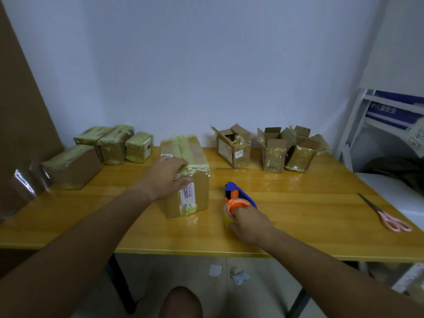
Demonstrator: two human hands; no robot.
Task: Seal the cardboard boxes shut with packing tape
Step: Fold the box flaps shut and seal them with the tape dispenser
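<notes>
A taped cardboard box stands in the middle of the wooden table. My left hand grips its near top edge, fingers curled over the tape. To its right, my right hand holds a blue and orange tape dispenser resting on the table, fingers in the roll's core. Three unsealed boxes with raised flaps stand at the back right. Several sealed boxes sit at the back left.
Pink-handled scissors lie near the table's right edge. A white rack with a blue carton stands at the right. A brown board leans at the left. Paper scraps lie on the floor under the table's front edge.
</notes>
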